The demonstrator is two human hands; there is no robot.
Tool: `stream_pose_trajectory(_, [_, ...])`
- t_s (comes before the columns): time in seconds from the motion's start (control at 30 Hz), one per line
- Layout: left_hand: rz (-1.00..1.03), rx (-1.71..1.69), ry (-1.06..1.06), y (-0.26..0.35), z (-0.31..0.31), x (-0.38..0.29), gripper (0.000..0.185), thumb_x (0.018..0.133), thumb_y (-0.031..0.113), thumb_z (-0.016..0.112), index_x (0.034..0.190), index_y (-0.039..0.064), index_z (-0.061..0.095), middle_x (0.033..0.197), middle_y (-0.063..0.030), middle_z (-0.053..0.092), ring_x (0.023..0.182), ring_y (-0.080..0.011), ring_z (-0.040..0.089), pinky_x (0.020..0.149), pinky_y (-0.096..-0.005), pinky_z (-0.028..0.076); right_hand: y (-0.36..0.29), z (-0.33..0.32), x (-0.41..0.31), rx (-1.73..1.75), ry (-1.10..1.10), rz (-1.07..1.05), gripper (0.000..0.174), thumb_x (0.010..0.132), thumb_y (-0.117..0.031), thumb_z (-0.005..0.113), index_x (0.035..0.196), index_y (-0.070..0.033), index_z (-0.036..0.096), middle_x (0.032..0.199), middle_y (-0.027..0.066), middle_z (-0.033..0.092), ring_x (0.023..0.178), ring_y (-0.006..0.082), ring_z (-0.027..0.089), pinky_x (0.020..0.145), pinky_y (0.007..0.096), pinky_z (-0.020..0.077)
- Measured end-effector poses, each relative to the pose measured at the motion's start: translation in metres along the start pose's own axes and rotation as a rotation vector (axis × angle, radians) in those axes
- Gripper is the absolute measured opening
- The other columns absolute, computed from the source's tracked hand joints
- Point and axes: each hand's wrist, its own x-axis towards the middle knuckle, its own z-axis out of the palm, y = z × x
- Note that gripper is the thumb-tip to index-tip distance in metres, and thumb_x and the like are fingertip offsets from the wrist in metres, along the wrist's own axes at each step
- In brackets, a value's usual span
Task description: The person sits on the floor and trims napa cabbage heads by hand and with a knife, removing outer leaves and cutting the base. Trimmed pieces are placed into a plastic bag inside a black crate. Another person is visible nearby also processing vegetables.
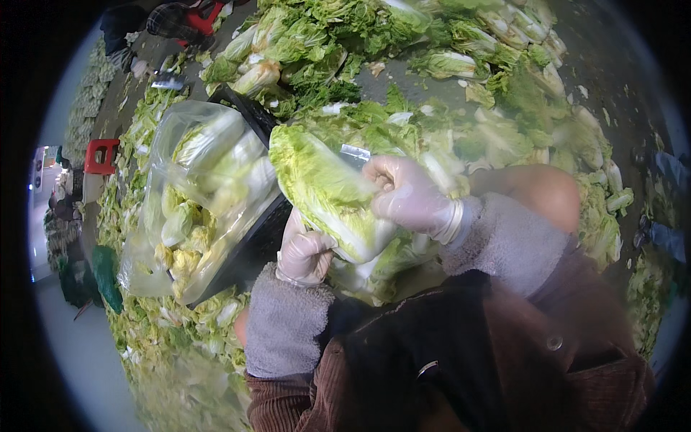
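Observation:
A napa cabbage (329,189) with pale green outer leaves is held at a tilt before me. My left hand (306,249), in a thin whitish glove, grips it from below near its white base. My right hand (405,194), gloved alike, is curled into a fist against the cabbage's right side. From that fist juts the flat metal blade of a knife (355,153); its handle is hidden in the fingers. To the left, a clear plastic bag (156,216) lines a black crate (253,229) and holds several napa cabbages (213,143), with small yellowish ones lower down.
Loose leaves (183,329) cover the floor around me. Heaped cabbages (302,38) lie ahead and to the right. At upper left, a person in a plaid sleeve (170,21) is near another blade (168,81). A red stool (101,156) stands farther left, beyond the bag.

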Motion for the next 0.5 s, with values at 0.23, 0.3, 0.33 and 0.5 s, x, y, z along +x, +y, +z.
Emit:
stream_pose_trajectory(0.23, [0.251,-0.329,0.072,0.016,-0.016,0.005,0.087,0.052,-0.011,0.052,0.136,-0.001,0.031,0.13,-0.0188,0.046,0.121,-0.0362,0.046,0.107,-0.0524,0.035,0.007,-0.007,-0.004,0.326,0.173,-0.162,0.033,0.071,0.0,0.057,0.104,-0.004,0.062,0.087,0.0072,0.063,0.081,0.0148,0.058,0.073,0.0295,0.048])
stream_pose_trajectory(0.3, [0.307,-0.352,0.005,0.03,-0.022,0.0,0.089,0.051,-0.011,0.053,0.136,0.002,0.032,0.132,-0.0174,0.045,0.123,-0.0366,0.044,0.107,-0.0555,0.032,0.007,-0.012,-0.002,-0.196,-0.133,0.005,0.034,0.074,-0.011,0.061,0.107,0.001,0.059,0.089,0.012,0.065,0.084,0.0201,0.062,0.076,0.0338,0.0494])
stream_pose_trajectory(0.33, [0.336,-0.331,-0.023,0.035,-0.023,-0.003,0.089,0.052,-0.011,0.055,0.136,0.002,0.032,0.132,-0.0174,0.045,0.123,-0.0366,0.043,0.108,-0.0553,0.031,0.006,-0.013,0.0,-0.507,-0.207,0.128,0.037,0.076,-0.016,0.063,0.108,0.003,0.057,0.091,0.0144,0.066,0.085,0.0228,0.063,0.077,0.036,0.0501])
stream_pose_trajectory(0.5, [0.303,-0.177,-0.061,0.037,-0.012,-0.006,0.097,0.056,0.006,0.076,0.14,0.003,0.026,0.132,-0.018,0.044,0.128,-0.0334,0.039,0.109,-0.0497,0.031,-0.001,-0.012,-0.001,-0.528,-0.204,-0.111,0.062,0.074,-0.03,0.063,0.127,-0.001,0.049,0.113,0.0192,0.06,0.105,0.0306,0.059,0.092,0.0398,0.0453])
